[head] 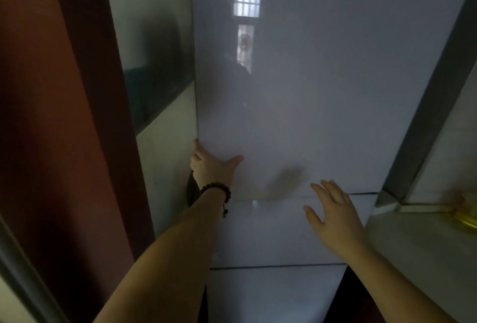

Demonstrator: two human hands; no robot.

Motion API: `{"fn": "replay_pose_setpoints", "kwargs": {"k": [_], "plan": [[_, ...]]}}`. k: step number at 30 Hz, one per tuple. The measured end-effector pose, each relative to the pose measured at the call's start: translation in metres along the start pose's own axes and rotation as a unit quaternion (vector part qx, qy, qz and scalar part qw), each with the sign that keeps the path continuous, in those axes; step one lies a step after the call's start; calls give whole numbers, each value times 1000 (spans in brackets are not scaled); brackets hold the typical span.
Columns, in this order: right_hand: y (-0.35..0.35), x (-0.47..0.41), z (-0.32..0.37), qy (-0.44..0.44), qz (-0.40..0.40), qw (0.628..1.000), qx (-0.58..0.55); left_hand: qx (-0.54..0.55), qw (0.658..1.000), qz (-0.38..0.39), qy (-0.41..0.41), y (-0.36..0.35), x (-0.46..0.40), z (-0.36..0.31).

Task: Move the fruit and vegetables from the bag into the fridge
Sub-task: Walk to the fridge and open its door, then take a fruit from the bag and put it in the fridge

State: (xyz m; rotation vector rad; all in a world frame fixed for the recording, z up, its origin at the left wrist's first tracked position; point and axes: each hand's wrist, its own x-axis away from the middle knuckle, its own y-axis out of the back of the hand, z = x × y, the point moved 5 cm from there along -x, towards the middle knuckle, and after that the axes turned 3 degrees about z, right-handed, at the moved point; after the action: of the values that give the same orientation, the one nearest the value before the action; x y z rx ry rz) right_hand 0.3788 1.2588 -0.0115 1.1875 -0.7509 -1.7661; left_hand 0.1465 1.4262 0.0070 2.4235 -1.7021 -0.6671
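- Gripping the fridge door (296, 90) edge, your left hand (210, 165) curls there, likely to pull it open.
- Right hand (333, 209) spread, empty, near the door.
- Bag, produce: not visible.

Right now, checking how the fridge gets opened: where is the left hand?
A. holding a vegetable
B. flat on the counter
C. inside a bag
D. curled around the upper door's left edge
D: the left hand wraps its fingers around the left edge of the upper fridge door.
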Motion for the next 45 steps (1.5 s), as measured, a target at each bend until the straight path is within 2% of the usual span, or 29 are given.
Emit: {"fn": "replay_pose_setpoints", "kwargs": {"k": [6,9,15,22,25,29,34,45], "plan": [[26,27,5,16,-14,1000,9,-2,999,2,-36,26,55,2],[42,50,6,22,-17,1000,8,-26,999,9,-27,40,100,-2],[73,107,9,46,-9,999,-9,-114,989,-15,-90,66,199,-24],[101,172,20,69,-26,996,-46,-111,978,27,-174,68,312,-61],[122,197,16,57,-67,993,-77,-99,961,70,-249,65,357,-74],[156,235,6,47,-165,977,-124,-100,917,114,-369,70,396,-87],[182,271,-3,43,-255,963,-79,-114,910,133,-377,65,396,-104],[238,293,-104,-145,-304,941,-26,-170,877,229,-386,27,404,-122]]}}
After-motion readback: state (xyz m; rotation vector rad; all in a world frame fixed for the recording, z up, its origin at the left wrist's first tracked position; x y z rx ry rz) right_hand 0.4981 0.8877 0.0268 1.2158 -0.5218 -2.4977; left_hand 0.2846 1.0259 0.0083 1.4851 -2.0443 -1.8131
